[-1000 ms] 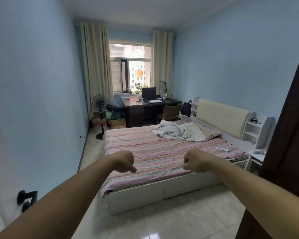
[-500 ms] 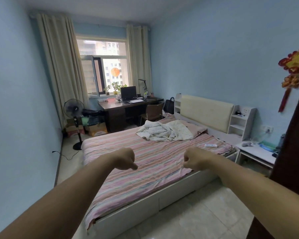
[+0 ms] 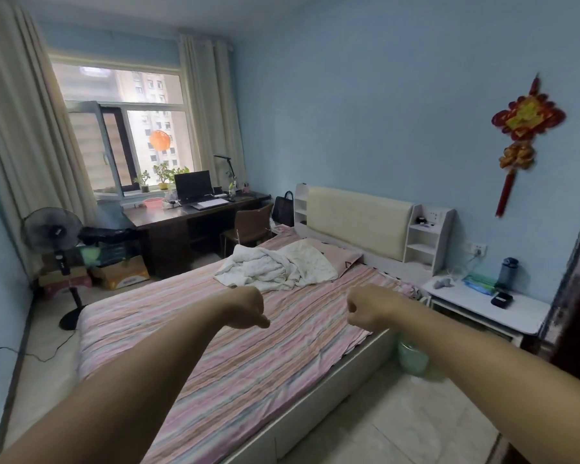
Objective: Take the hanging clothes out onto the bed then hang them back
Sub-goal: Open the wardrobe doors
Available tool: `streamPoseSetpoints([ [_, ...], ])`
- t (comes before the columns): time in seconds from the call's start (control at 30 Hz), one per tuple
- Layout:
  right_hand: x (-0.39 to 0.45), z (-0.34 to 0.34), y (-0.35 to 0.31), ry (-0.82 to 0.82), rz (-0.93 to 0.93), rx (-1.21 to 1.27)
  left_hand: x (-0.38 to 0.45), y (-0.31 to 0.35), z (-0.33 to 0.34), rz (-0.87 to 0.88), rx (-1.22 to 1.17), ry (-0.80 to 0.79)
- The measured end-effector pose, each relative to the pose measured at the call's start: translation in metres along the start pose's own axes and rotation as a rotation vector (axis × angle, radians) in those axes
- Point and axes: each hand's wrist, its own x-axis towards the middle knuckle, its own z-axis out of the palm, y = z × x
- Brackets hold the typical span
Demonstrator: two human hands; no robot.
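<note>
Bed [image 3: 235, 373] fills the middle of the view, running from 7 o'clock up toward 1 o'clock, covered by a pink striped sheet. Padded cream headboard [image 3: 357, 221] stands against the blue wall at 1 o'clock. No hanging clothes in sight; on the bed lies only a crumpled white blanket [image 3: 272, 267] near the pillow end, just above the two fists.

Window [image 3: 121, 128] at 11 o'clock, beige curtains [image 3: 21, 128] on both sides, one pane swung inward. Dark desk [image 3: 188, 219] below it holds a laptop [image 3: 195, 189], with a desk lamp and small potted plants close by. Brown chair [image 3: 248, 226] sits between desk and bed. Standing fan [image 3: 56, 236] at 9 o'clock, cardboard boxes beside it on the floor.

White nightstand [image 3: 489, 303] at 3 o'clock, touching the bed's head corner; on it a dark bottle [image 3: 508, 271], a green packet and a small black object. Red knot ornament [image 3: 524, 135] hangs on the wall at 2 o'clock. Green bin [image 3: 412, 358] on the floor just beside the bed frame, partly behind the right forearm.

Both arms stretch forward over the bed. Left hand [image 3: 246, 308] clenched, thumb tip pointing right, gripping nothing. Right hand [image 3: 365, 306] clenched likewise, empty. The fists are level, near each other, apart, above the sheet; contact with it cannot be judged.
</note>
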Motion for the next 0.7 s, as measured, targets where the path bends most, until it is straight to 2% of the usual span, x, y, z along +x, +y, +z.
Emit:
streamPoseSetpoints([
  [0.17, 0.062, 0.0, 0.038, 0.004, 0.116, 0.021, 0.1, 0.012, -0.009, 0.093, 0.023, -0.034],
  [0.7, 0.201, -0.04, 0.161, 0.037, 0.626, 0.132, 0.399, 0.113, -0.051, 0.616, 0.167, -0.12],
])
